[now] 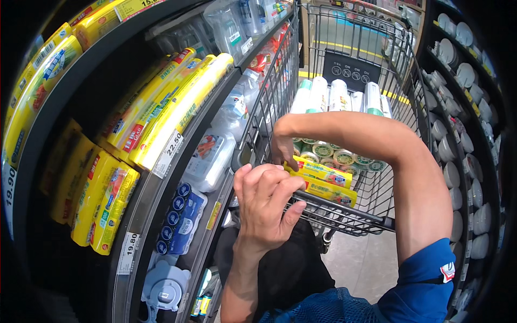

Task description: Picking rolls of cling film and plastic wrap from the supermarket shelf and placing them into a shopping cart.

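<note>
My left hand is wrapped over the near rim of a black wire shopping cart, its thumb on my side. My right arm bends across the cart, and my right hand hangs down inside it with the fingers around the left end of a yellow Glad pack. Part of that grip is hidden behind my left hand. A second yellow pack lies beside it, closer to the rim. Beyond them, several rolls with round green-and-white ends are stacked, partly covered by my forearm.
White rolls stand farther back in the cart. On the left, shelves hold yellow packs, clear plastic containers and a blue pack. Price tags line the shelf edges. White dishes fill the right-hand shelves.
</note>
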The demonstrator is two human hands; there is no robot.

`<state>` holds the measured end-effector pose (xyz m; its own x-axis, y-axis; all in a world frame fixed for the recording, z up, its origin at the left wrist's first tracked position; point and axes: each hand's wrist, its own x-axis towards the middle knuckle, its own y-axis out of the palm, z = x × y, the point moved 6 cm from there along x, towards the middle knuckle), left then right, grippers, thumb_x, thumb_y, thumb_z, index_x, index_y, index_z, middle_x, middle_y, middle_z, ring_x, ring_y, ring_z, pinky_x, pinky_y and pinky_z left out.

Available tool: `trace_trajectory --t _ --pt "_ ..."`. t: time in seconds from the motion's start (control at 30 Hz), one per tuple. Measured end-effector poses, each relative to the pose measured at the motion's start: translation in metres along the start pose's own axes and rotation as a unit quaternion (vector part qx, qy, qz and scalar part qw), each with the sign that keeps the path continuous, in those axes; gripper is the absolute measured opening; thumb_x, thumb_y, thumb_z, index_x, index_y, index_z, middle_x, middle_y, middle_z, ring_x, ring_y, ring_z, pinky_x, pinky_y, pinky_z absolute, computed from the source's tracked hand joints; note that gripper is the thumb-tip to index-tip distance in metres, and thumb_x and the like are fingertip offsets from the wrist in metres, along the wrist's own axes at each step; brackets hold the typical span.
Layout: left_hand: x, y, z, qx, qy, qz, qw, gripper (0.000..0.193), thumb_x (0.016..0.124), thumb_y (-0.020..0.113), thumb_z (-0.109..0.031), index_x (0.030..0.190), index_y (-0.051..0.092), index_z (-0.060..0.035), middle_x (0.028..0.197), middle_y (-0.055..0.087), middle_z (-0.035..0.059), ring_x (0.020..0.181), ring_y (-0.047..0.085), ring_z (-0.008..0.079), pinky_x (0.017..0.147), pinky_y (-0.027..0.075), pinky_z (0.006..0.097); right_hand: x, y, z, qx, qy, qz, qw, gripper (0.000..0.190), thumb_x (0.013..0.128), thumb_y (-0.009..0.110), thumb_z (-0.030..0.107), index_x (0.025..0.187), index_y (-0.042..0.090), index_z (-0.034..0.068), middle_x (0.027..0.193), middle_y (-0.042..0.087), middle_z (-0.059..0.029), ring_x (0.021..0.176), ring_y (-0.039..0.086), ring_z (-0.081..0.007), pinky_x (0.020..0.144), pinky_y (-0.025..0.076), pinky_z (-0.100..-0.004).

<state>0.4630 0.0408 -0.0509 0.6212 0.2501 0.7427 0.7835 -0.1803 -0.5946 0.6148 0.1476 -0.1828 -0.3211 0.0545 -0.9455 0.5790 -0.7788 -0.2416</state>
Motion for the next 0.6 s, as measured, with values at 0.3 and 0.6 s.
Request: trace_trajectory --t 0.3,0.6 --pt "0.001 -0.003 0.000 -0.015 0.007 -0.002 1.000 0.034 0.095 0.048 -0.040 0.100 0.065 -0.0111 0.097 0.055 0.0054 0.108 0.051 0.0253 0.107 0.020 0.0478 0.010 0.004 -0.027 0.091 0.048 -0.044 0.994 0.056 0.083 0.070 0.039 0.134 0.057 0.021 0.131 0.058 -0.0051 0.122 0.051 -0.0228 0.100 0.042 -0.0406" --pt "0.001 -0.002 -0.004 -0.029 0.014 0.005 0.999 0.026 0.093 0.054 -0.034 0.102 0.063 -0.0117 0.102 0.055 0.0051 0.111 0.048 0.0257 0.106 0.022 0.0485 -0.022 0.021 0.034 0.019 0.184 -0.195 0.963 0.047 0.071 0.071 0.037 0.109 0.069 0.009 0.107 0.069 -0.0168 0.098 0.065 -0.0341 0.083 0.053 -0.0435"
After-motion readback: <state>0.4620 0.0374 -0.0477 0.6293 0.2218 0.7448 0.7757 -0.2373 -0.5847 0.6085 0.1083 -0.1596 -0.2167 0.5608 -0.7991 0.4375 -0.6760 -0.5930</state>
